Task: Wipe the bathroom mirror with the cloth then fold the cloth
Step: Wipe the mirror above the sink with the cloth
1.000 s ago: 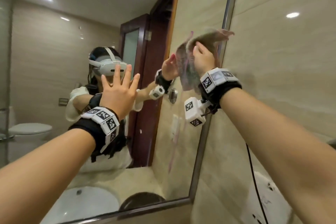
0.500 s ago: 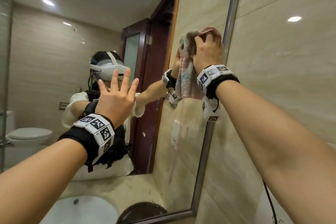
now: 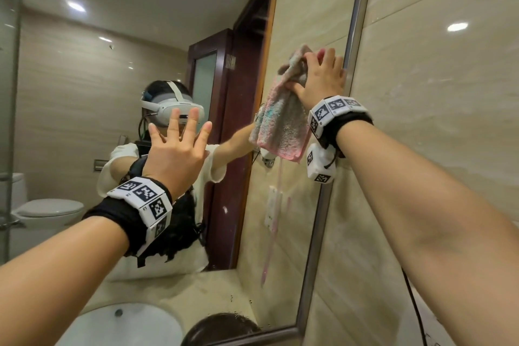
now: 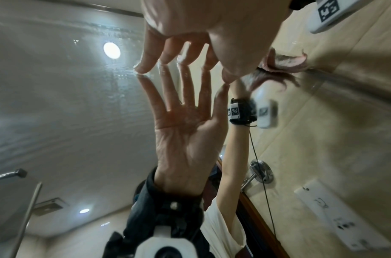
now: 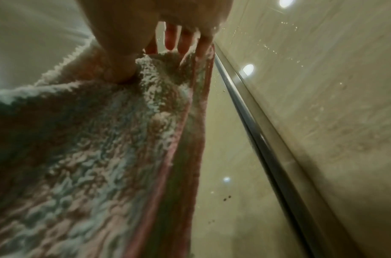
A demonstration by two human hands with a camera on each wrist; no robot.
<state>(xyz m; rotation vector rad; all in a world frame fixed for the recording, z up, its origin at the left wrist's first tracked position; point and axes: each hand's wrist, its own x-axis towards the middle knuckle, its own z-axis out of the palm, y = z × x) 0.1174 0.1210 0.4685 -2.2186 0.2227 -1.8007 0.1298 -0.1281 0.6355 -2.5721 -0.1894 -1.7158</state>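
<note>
A pink and pale-blue terry cloth (image 3: 280,126) hangs against the mirror (image 3: 84,93) near its metal right frame (image 3: 356,22). My right hand (image 3: 320,76) grips the cloth's bunched top, thumb dug into the fabric and fingers pressing it onto the glass. In the right wrist view the cloth (image 5: 90,148) fills the left side below my right hand (image 5: 145,43), with the frame (image 5: 256,131) just beside it. My left hand (image 3: 177,143) is spread, well left of the cloth. The left wrist view shows my left hand (image 4: 179,43) and its fingertips (image 4: 143,68) touching the glass.
Beige tiled wall (image 3: 449,121) runs right of the mirror frame, and a black cable (image 3: 415,303) hangs along it. A white basin (image 3: 126,326) and a dark round object (image 3: 222,329) sit at the bottom edge. The mirror reflects a toilet (image 3: 47,208) and a dark door (image 3: 224,121).
The cloth, flapped upward a second ago, now hangs down below my right hand, which shifted slightly up toward the frame. My left hand stays spread on the glass.
</note>
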